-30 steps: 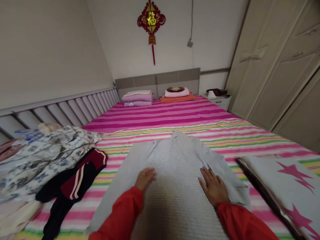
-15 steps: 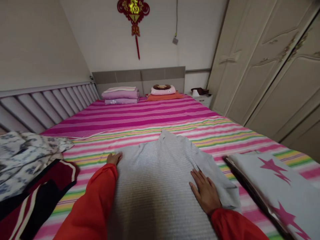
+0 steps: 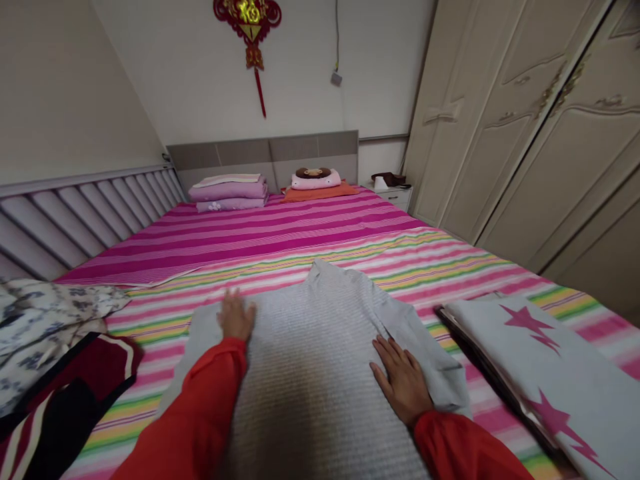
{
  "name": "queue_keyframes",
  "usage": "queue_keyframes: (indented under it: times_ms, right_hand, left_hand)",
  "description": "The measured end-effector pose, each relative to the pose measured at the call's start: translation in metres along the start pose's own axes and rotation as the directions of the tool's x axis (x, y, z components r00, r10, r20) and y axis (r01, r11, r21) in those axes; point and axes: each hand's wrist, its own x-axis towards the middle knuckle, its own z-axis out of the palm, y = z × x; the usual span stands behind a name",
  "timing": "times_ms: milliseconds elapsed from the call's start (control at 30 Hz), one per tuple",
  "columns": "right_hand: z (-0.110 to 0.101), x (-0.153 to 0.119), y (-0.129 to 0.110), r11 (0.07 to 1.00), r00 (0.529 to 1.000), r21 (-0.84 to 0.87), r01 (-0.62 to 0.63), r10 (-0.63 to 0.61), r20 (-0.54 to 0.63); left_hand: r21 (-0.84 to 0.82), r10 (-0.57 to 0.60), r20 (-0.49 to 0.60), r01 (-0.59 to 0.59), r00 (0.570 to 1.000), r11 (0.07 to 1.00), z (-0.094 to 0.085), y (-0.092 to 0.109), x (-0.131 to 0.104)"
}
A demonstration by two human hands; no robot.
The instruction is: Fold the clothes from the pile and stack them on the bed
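Note:
A light grey ribbed garment with a raised collar, like a turtleneck top (image 3: 310, 353), lies spread on the striped bed. Its collar points toward the headboard and a sleeve spreads out at each side. My left hand (image 3: 236, 319), a little blurred, is over the left shoulder with its fingers apart, gripping nothing. Flat on the right side of the top rests my right hand (image 3: 403, 381), fingers spread. The lower part of the garment runs out of view at the bottom.
Folded star-print cloth (image 3: 545, 373) lies at the right. A floral cloth (image 3: 50, 323) and a dark red and navy garment (image 3: 80, 393) lie at the left. Folded bedding (image 3: 230, 193) sits by the headboard (image 3: 300, 148). A wardrobe (image 3: 525, 133) stands at the right.
My left hand has let go of the left edge and moved right onto the shoulder; the left sleeve now lies spread outward. My right hand stays flat. The view has turned slightly right.

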Motion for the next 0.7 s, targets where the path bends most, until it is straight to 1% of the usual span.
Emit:
queue_keyframes:
  times_ms: [33,67,100,133,167,200,233,267,300,333,367,400,433,467,500,533,567,600,633,700]
  right_hand:
    - [0.0,0.0,0.0,1.0,1.0,-0.001,0.0,0.0,-0.001]
    - [0.0,0.0,0.0,1.0,1.0,-0.003,0.001,-0.001,0.001]
    - [0.0,0.001,-0.001,1.0,1.0,-0.004,0.001,-0.001,0.003]
    - [0.0,0.001,-0.001,1.0,1.0,-0.005,0.0,0.0,0.005]
    - [-0.001,0.001,-0.001,1.0,1.0,-0.006,0.001,-0.001,0.005]
    - [-0.001,0.002,-0.002,1.0,1.0,-0.005,0.002,-0.002,0.002]
    - [-0.002,0.002,-0.002,1.0,1.0,-0.003,0.003,-0.003,-0.002]
    - [-0.003,0.002,-0.003,1.0,1.0,0.0,0.003,-0.003,-0.004]
    - [-0.004,0.002,-0.004,1.0,1.0,0.003,-0.001,0.001,-0.002]
    - [-0.005,0.002,-0.005,1.0,1.0,0.006,-0.006,0.006,0.003]
    - [-0.006,0.003,-0.006,1.0,1.0,0.009,-0.012,0.012,0.012]
    - [-0.007,0.003,-0.007,1.0,1.0,0.012,-0.018,0.017,0.021]
    - [-0.008,0.003,-0.008,1.0,0.999,0.014,-0.023,0.022,0.029]
    - [-0.009,0.004,-0.009,1.0,0.999,0.016,-0.026,0.025,0.033]
    - [-0.01,0.004,-0.009,0.999,0.999,0.019,-0.028,0.027,0.033]
    - [-0.011,0.005,-0.01,0.999,0.999,0.02,-0.029,0.028,0.033]
    - [-0.011,0.005,-0.01,0.999,0.999,0.021,-0.031,0.03,0.032]
    - [-0.011,0.005,-0.01,0.999,0.999,0.023,-0.032,0.032,0.031]
    - [-0.011,0.004,-0.01,0.999,0.999,0.024,-0.03,0.029,0.03]
    - [-0.009,0.002,-0.01,0.999,1.0,0.03,-0.02,0.019,0.024]
  left_hand:
    - [0.047,0.114,0.101,-0.119,0.988,0.992,0.011,0.009,-0.012]
    - [0.083,0.241,0.243,-0.267,0.94,0.96,0.022,0.016,-0.025]
    - [0.087,0.342,0.399,-0.407,0.85,0.909,0.031,0.022,-0.037]
    - [0.093,0.391,0.526,-0.508,0.755,0.856,0.037,0.024,-0.047]
    - [0.129,0.376,0.6,-0.549,0.706,0.826,0.039,0.024,-0.054]
    - [0.214,0.307,0.62,-0.532,0.722,0.819,0.035,0.021,-0.058]
    - [0.345,0.192,0.576,-0.448,0.795,0.825,0.028,0.015,-0.059]
    - [0.487,0.043,0.463,-0.295,0.885,0.822,0.017,0.008,-0.058]
    - [0.6,-0.111,0.293,-0.093,0.95,0.794,0.005,0.001,-0.056]
    - [0.659,-0.238,0.118,0.103,0.964,0.745,-0.007,-0.006,-0.056]
    - [0.671,-0.302,-0.018,0.235,0.953,0.704,-0.018,-0.011,-0.059]
    - [0.664,-0.3,-0.08,0.275,0.951,0.695,-0.025,-0.014,-0.064]
    - [0.657,-0.257,-0.077,0.243,0.963,0.714,-0.028,-0.014,-0.074]
    - [0.645,-0.191,-0.024,0.161,0.981,0.747,-0.027,-0.012,-0.087]
    - [0.627,-0.132,0.05,0.072,0.99,0.776,-0.024,-0.008,-0.102]
    - [0.607,-0.099,0.119,0.007,0.988,0.795,-0.018,-0.004,-0.117]
    - [0.595,-0.098,0.159,-0.016,0.982,0.804,-0.011,0.001,-0.132]
    - [0.592,-0.114,0.173,-0.011,0.978,0.806,-0.004,0.005,-0.145]
    - [0.593,-0.13,0.167,0.006,0.977,0.805,0.002,0.008,-0.156]
    - [0.597,-0.123,0.136,0.018,0.983,0.802,0.009,0.01,-0.167]
